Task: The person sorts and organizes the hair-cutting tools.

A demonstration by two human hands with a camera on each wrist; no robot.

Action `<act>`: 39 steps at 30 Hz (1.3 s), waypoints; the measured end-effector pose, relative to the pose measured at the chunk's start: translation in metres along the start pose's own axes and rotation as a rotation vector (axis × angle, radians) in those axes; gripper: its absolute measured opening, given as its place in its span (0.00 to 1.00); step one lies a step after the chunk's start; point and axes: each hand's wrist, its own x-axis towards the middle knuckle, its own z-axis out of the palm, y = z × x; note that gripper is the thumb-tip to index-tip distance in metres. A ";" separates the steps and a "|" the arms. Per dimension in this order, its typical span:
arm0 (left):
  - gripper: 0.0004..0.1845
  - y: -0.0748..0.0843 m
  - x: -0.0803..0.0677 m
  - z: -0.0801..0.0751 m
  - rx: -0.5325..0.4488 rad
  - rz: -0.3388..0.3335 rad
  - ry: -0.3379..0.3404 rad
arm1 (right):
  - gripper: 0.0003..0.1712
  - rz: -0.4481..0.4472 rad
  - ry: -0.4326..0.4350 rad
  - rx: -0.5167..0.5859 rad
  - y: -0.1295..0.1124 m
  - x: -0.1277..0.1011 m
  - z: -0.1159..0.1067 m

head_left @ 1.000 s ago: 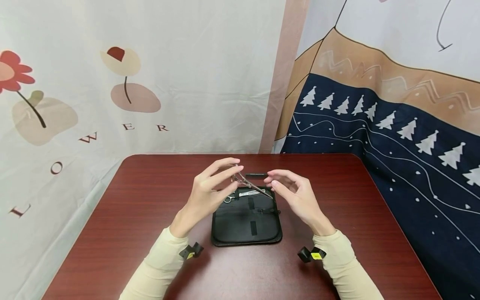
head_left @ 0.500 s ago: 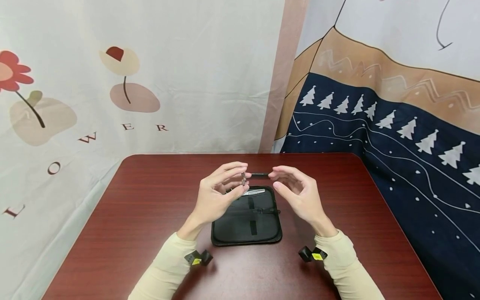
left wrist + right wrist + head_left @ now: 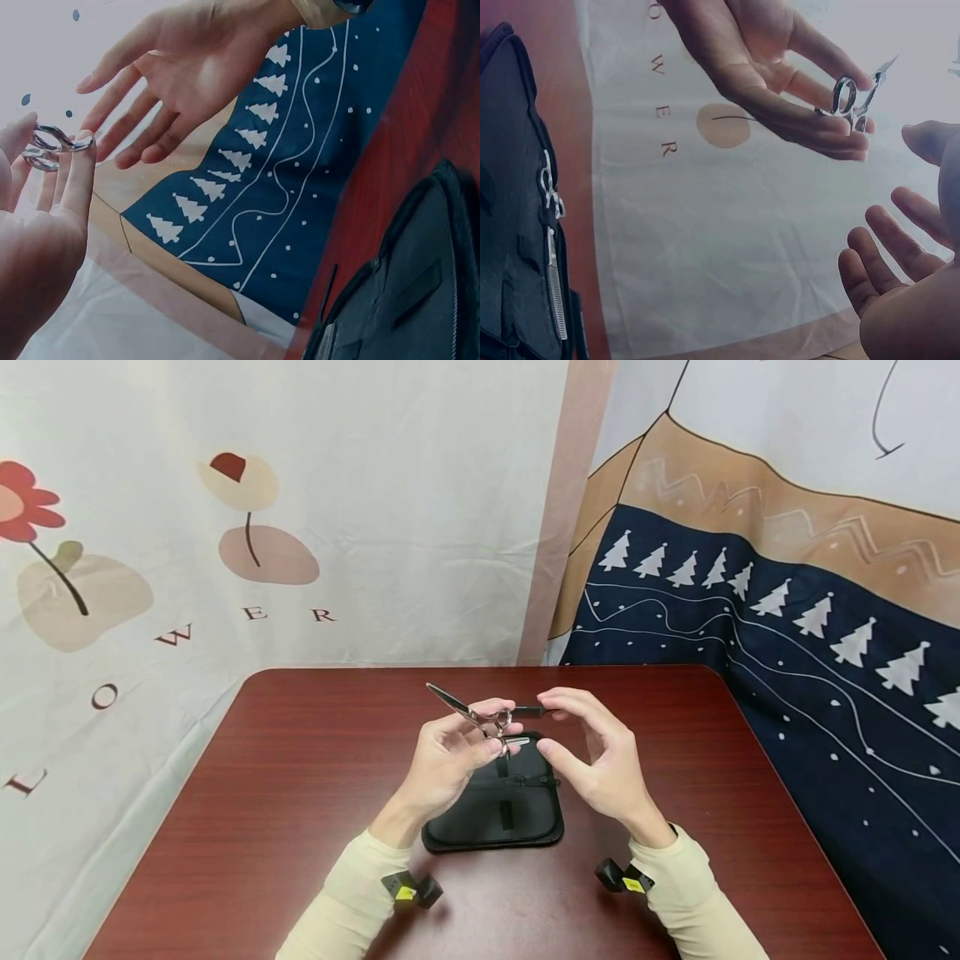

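Scissors: slim polished steel scissors (image 3: 480, 716) with round finger rings and narrow pointed blades, held above the desk, rings toward the right, blade tip aimed up and to the far left.
Grip: left hand (image 3: 450, 756) pinching the scissors at the rings between thumb and fingertips (image 3: 81, 150), other fingers loosely bent.
Other hand: right hand (image 3: 596, 760) just beside the rings, fingers relaxed and slightly spread, palm turned toward the left hand, clasping nothing; hard to tell from the head view whether a fingertip brushes the metal.
Case: flat black fabric zip case (image 3: 491, 802), rounded corners, lying unzipped on the desk straight under both hands, elastic loops across its lining.
In the case: a second steel tool with a toothed edge (image 3: 555, 292) tucked along the far rim beside the zipper.
Desk: smooth dark red wood-grain desk (image 3: 262, 793), glossy top.
Sleeves: cream knit sleeves, a black strap with yellow tag at each wrist.
Backdrop: creased white cloth printed with flowers on the left, navy cloth with white trees on the right.
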 end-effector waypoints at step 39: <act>0.20 -0.007 -0.007 -0.005 -0.135 -0.019 -0.080 | 0.33 -0.084 -0.036 -0.083 -0.009 0.001 0.004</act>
